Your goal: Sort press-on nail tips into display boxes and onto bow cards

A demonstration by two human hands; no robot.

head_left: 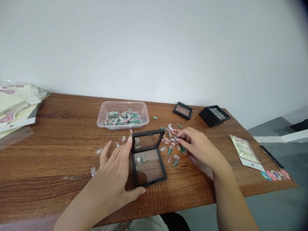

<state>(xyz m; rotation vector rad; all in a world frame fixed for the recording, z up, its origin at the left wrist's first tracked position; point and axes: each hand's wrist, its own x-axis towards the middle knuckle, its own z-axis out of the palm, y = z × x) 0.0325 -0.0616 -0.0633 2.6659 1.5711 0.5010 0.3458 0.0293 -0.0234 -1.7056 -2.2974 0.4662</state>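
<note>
A knock from the left hand (113, 175), spread along the left of the open black case (151, 169) with a finger at its raised lid, could jar the two nail tips (138, 160) inside; the case lies between both hands; right of it, the right hand (198, 144) bunches its fingertips over loose nails (169, 150), pinching one or not, I can't tell.

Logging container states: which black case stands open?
The front case beside the left hand: its lid is raised; the single rear case and the case stack near the wall look shut.
</note>
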